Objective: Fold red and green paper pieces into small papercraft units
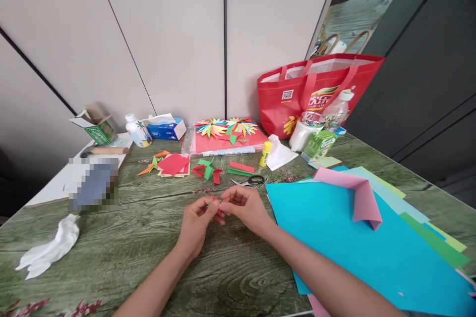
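Left hand [197, 218] and right hand [246, 206] pinch red paper [214, 199] between fingertips; likely steadying folds. Scissors [247, 182] lie toward the table's [148, 237] far edge; seemingly handy.

The single head-worn camera is looking forward and down from the wearer's position at the table [148, 242], facing the pale wall panels [178, 34] beyond. The left hand [196, 220] and right hand [248, 209] are occupying the lower centre at close range; the red bag [277, 109] is standing farther off, toward the right.
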Demonstrator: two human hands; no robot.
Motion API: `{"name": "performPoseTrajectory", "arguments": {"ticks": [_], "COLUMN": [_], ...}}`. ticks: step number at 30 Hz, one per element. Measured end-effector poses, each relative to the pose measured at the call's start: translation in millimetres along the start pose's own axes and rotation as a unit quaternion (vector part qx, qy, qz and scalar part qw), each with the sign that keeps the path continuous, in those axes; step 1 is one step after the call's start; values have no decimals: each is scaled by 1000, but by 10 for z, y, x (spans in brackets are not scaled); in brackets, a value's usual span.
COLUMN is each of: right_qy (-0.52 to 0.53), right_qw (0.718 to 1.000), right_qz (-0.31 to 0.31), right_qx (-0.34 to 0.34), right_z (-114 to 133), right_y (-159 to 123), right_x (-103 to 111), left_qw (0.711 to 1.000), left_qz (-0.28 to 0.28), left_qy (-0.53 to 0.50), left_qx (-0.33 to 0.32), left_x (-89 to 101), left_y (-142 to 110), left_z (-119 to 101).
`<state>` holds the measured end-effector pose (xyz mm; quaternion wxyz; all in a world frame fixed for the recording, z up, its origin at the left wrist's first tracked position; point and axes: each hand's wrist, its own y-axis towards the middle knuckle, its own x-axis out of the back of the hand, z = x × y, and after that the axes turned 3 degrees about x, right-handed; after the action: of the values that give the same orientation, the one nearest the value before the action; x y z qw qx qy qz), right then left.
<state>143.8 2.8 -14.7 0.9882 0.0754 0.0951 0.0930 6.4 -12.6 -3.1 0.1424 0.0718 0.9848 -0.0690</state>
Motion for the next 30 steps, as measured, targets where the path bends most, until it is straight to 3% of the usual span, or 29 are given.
{"name": "performPoseTrajectory", "arguments": {"ticks": [3, 12, 17, 24, 30], "right_qy": [17, -55, -100, -223, -222], "right_qw": [1000, 998, 992, 959, 957], "right_qz": [6, 10, 46, 70, 80], "right_qx": [-15, 14, 66, 161, 166], "right_z": [-16, 3, -7, 53, 36], "right_y": [28, -4, -13, -36, -33], "right_x": [31, 16, 39, 47, 45], "left_qw": [1000, 998, 998, 996, 995], "left_qz": [20, -57, -55, -73, -73], "left_qy": [-10, 1, -8, -32, -38], "left_qx": [22, 20, 31, 48, 62], "left_x": [-10, 36, 7, -12, 23], "left_y": [2, 16, 7, 10, 17], "left_z": [-15, -30, -51, -47, -17]}}
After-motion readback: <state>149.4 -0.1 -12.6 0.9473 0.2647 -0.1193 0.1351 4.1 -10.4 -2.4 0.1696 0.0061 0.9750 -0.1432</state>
